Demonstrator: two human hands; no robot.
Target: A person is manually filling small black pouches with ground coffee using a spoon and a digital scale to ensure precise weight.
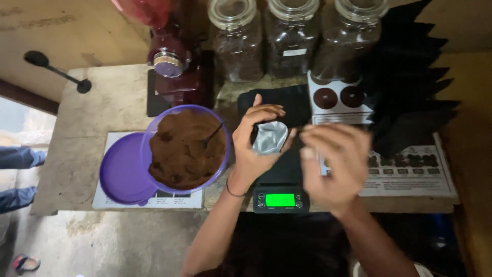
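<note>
My left hand (256,146) grips a black pouch (271,136) with a silver lining and holds its mouth open over a black digital scale (281,197) with a green lit display. My right hand (335,164) hovers blurred just right of the pouch, fingers apart, holding nothing that I can make out. Left of the pouch sits a purple bowl (148,138) full of brown ground powder, with a spoon (211,136) stuck in it. The bowl's purple lid (120,172) lies beside it.
Three glass jars (292,36) of dark beans stand at the back next to a dark red grinder (171,66). A fan of black pouches (410,87) and sticker sheets (338,97) lie at right. Another person's legs (18,174) show at far left.
</note>
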